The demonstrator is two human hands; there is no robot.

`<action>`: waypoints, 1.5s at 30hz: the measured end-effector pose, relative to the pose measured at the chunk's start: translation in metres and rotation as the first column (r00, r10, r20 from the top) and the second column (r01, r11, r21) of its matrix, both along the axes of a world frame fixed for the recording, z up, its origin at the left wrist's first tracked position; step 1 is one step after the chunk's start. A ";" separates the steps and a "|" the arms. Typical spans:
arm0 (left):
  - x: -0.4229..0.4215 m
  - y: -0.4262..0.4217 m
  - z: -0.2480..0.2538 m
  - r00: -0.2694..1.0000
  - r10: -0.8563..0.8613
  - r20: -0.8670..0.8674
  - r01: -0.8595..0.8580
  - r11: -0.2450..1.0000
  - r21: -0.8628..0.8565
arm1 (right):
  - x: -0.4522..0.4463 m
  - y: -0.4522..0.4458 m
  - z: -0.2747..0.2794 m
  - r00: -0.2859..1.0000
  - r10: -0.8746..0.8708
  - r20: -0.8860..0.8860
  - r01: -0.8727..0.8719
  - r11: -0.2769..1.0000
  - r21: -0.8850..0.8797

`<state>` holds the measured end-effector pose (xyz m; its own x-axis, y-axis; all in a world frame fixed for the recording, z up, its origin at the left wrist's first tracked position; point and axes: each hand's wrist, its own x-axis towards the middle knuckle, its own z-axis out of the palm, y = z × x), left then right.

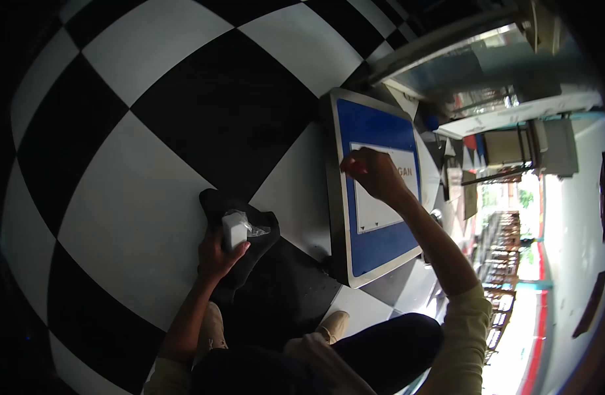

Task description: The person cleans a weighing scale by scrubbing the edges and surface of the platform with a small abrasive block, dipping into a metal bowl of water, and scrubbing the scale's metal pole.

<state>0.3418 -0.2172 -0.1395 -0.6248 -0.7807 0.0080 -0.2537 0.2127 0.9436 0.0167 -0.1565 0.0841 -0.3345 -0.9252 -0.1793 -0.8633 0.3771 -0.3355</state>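
Observation:
My left hand (pixel 218 258) is closed around a small white block (pixel 234 230) with clear crumpled plastic (pixel 257 229) at its side. A dark cloth (pixel 255 253) hangs or lies beneath that hand; which one is unclear. Over the white panel (pixel 381 207) of a blue sign board (pixel 371 253) with a metal frame, my right hand (pixel 371 170) is raised with its fingers curled together. Something small and reddish shows at its fingertips, too small to make out. Part of the panel's lettering is hidden behind this hand.
Black and white checkered tiles (pixel 138 197) cover the floor. My shoes (pixel 334 324) and dark-clothed legs are at the bottom. A glass-fronted case (pixel 473 72) stands at the upper right, with a grey cabinet (pixel 557 148) beyond it. Wooden chairs (pixel 503 270) are by the bright opening.

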 end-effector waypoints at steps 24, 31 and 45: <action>0.009 -0.002 -0.017 0.999 -0.031 0.032 0.034 0.996 -0.083 | -0.046 -0.061 -0.110 0.615 0.522 -0.590 -0.314 0.849 0.424; 0.009 0.000 -0.018 0.999 -0.006 0.038 0.009 0.995 -0.096 | -0.034 -0.039 -0.105 0.547 0.625 -0.557 -0.365 0.777 0.513; 0.010 0.001 -0.019 0.998 -0.008 0.054 0.013 0.995 -0.095 | -0.047 -0.071 -0.085 0.734 0.317 -0.600 -0.055 0.909 0.413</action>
